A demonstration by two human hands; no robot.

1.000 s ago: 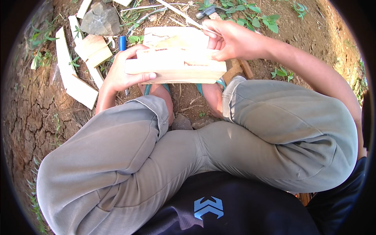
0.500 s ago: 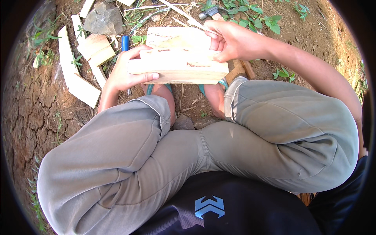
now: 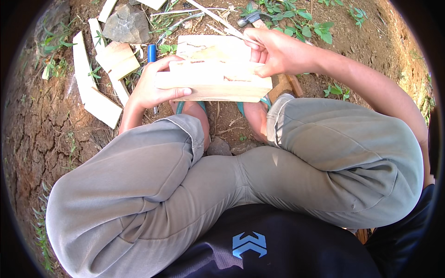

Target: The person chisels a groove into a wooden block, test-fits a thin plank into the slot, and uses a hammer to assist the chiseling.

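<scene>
A pale wooden block (image 3: 204,90), with a stepped or layered top and a rough brown crack, is held level above my feet. My left hand (image 3: 155,85) grips its left end, with the thumb along the near face and the fingers behind. At the far right corner, my right hand (image 3: 273,51) is closed, its thumb against the block and its fingers curled. A thin pale wood strip (image 3: 218,19) reaches my right index finger; whether I hold it is unclear. Another flat wooden board (image 3: 211,44) shows just beyond the block, its lower part hidden.
Offcut boards (image 3: 95,95) and a square wood piece (image 3: 118,59) lie on the soil at left, near a grey rock (image 3: 127,24). A blue-handled tool (image 3: 151,53) is beside my left hand. A hammer (image 3: 255,17) lies beyond my right hand, among green plants (image 3: 296,18).
The view has shifted slightly, so everything sits a little further right and lower. My hands keep their hold on the block with hardly any movement.
</scene>
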